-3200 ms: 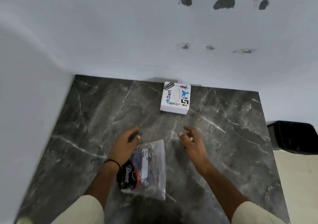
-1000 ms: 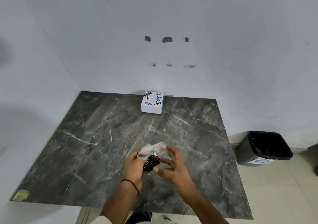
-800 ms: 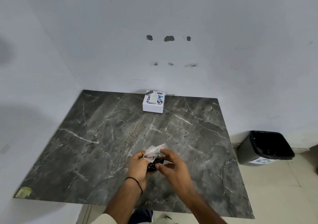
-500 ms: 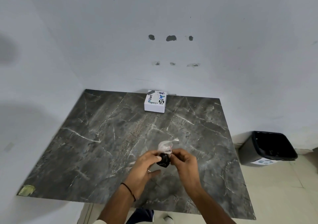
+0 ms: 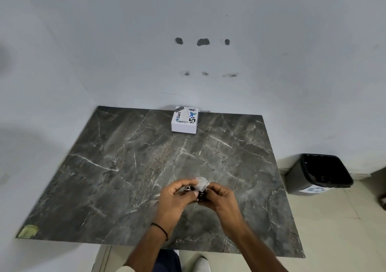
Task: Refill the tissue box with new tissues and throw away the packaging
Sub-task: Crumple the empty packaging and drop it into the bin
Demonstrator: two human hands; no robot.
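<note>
You held the crumpled clear packaging (image 5: 201, 184) balled between both hands; the stickered white tissue box (image 5: 184, 121) sat upright at the surface's far edge.

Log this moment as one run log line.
both hands: left hand and right hand crumpling packaging | tissue box: table's far edge | bin: floor, right

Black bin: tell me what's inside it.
The bin stands open on the floor right of the table. Its inside looks dark, with nothing clearly visible in it; the bottom is in shadow, so I cannot tell.
</note>
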